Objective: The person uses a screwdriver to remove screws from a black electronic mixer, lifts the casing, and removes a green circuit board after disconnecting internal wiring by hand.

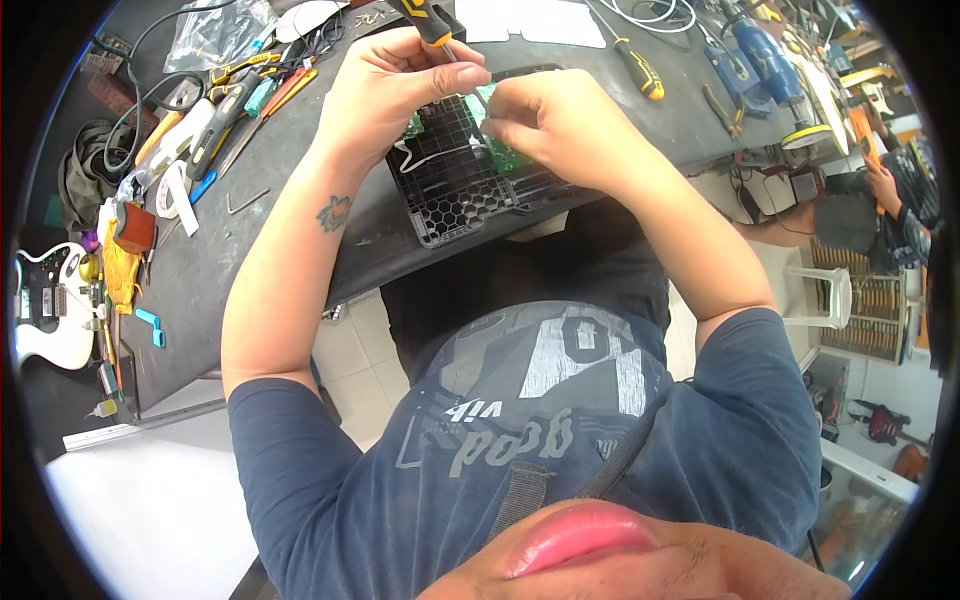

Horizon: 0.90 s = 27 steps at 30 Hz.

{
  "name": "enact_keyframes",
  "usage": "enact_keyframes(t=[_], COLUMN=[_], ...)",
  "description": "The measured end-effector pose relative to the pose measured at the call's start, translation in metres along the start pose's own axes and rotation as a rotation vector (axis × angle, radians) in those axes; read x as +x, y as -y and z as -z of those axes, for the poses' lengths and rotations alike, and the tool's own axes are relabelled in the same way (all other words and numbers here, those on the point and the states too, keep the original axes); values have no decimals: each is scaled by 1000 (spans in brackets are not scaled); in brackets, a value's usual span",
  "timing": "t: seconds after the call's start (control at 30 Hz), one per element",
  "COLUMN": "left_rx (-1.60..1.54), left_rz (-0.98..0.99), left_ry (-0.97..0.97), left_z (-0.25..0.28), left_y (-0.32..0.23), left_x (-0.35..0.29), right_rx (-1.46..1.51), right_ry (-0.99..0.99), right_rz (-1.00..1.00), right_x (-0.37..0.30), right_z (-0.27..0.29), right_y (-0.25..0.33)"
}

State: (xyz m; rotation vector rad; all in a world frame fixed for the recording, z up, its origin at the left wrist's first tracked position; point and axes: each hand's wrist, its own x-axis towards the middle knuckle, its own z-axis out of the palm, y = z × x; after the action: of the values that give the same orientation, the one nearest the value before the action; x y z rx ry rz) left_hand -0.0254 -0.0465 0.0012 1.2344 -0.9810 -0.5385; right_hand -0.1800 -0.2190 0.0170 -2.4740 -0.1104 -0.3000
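A black plastic housing (pixel 465 200) with a honeycomb grille lies open near the bench's front edge. Inside it, toward the right, sits a green circuit board (pixel 508 158), partly covered by my right hand. A smaller bit of green board and a white wire show at its left side. My left hand (pixel 395 90) pinches the shaft of a yellow-and-black screwdriver (pixel 428 22), whose handle points up and away and whose shaft slants down to the right. My right hand (pixel 560 120) has its fingers closed near the screwdriver's lower end, above the board; what they grip is hidden.
Another yellow-and-black screwdriver (pixel 640 70), pliers (pixel 722 110) and a blue power tool (pixel 768 62) lie to the right. Cutters and hand tools (pixel 225 115) crowd the left, with a hex key (pixel 248 202) nearer. A white guitar body (pixel 58 310) is far left. Another person (pixel 890 195) works at right.
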Motion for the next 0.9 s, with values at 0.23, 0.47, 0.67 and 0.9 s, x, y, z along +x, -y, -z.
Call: enact_keyframes(t=[0.23,0.47,0.67,0.9], left_rx=[-273,-219,-22,45], left_rz=[-172,-342,-211,-32], left_ry=[-308,-496,-494,8], left_z=[29,86,60,-17], left_y=[-15,-19,-11,-6], left_x=[10,19,16,8], right_rx=[19,-373,-315,162], right_ry=[2,-66,-106,-276], right_rz=[7,152,49,-20], right_x=[47,137,134,52], right_z=[6,19,36,84], right_y=[0,-5,-23,10])
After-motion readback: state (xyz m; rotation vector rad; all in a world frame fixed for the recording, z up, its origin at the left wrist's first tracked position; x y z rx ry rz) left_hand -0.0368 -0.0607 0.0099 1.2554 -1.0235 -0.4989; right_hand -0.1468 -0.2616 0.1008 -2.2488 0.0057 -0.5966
